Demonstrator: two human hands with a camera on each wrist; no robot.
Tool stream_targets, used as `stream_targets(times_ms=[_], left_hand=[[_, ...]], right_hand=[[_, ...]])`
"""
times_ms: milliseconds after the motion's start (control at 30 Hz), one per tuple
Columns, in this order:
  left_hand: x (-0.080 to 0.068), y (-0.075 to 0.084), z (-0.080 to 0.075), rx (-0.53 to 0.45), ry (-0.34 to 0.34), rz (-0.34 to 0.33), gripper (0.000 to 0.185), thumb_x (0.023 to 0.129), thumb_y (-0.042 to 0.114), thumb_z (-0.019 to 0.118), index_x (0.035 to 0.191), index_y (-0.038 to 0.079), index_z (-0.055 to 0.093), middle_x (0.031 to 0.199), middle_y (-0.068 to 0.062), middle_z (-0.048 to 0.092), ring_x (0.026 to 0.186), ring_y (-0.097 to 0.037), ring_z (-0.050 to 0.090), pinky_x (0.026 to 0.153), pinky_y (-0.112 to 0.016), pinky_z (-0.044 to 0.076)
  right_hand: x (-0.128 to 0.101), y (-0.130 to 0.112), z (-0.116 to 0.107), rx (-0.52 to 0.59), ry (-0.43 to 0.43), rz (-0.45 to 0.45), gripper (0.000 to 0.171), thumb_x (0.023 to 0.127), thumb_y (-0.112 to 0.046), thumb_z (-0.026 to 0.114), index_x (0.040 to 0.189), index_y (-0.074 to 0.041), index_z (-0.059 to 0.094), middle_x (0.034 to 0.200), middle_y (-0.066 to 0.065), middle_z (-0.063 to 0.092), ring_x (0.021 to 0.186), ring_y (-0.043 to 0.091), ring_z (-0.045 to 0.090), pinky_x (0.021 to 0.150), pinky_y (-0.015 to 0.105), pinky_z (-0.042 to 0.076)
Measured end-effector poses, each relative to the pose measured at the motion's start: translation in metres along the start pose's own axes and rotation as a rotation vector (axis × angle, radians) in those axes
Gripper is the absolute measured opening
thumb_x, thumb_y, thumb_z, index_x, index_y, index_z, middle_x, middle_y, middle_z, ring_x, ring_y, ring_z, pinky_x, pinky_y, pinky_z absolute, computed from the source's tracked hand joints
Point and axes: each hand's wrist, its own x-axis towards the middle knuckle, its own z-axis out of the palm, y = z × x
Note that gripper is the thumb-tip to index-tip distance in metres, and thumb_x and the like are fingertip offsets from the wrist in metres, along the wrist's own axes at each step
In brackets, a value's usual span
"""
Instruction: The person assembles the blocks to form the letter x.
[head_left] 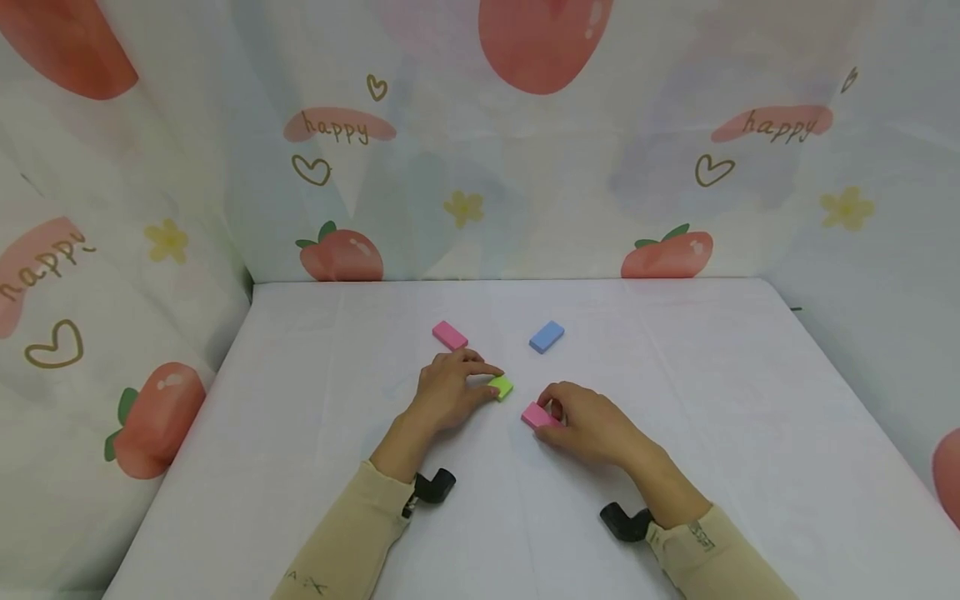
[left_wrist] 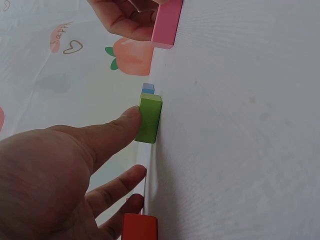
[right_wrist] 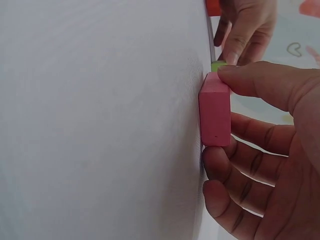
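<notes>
My left hand (head_left: 450,390) pinches a small lime-green block (head_left: 503,386) on the white table. In the left wrist view the thumb lies against the green block (left_wrist: 149,120), and the index finger is hidden. My right hand (head_left: 592,423) holds a pink block (head_left: 537,416) at table level. The right wrist view has the thumb on one end of that pink block (right_wrist: 215,115) and fingers at its other side. Low in the left wrist view, a red block (left_wrist: 140,227) sits near the left fingers; I cannot make it out in the head view.
Beyond the left hand lies another pink block (head_left: 450,335), close to its fingers. A blue block (head_left: 547,337) rests farther back to the right. The white tabletop (head_left: 300,358) meets a printed cloth backdrop (head_left: 510,167) at the rear, with more cloth at both sides.
</notes>
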Motion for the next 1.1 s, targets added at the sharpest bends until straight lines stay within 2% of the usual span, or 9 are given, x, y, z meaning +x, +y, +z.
stream_targets(times_ms=[433, 1100], left_hand=[[0.0008, -0.0022, 0.0005, -0.01, 0.01, -0.002, 0.029, 0.087, 0.049, 0.066, 0.116, 0.047, 0.066, 0.128, 0.01, 0.053, 0.122, -0.02, 0.045, 0.1, -0.047, 0.035], [0.0011, -0.002, 0.0004, -0.002, 0.003, 0.009, 0.03, 0.087, 0.05, 0.066, 0.117, 0.047, 0.066, 0.128, 0.01, 0.053, 0.123, -0.021, 0.045, 0.099, -0.048, 0.035]], right_hand=[[0.0073, 0.0001, 0.0002, -0.021, -0.006, -0.027, 0.034, 0.083, -0.033, 0.074, 0.11, -0.016, 0.063, 0.084, -0.004, 0.054, 0.073, 0.011, 0.049, 0.066, 0.028, 0.041], [0.0093, -0.006, -0.0009, -0.005, -0.018, 0.005, 0.036, 0.083, -0.033, 0.075, 0.112, -0.015, 0.062, 0.086, -0.003, 0.055, 0.074, 0.013, 0.05, 0.067, 0.028, 0.043]])
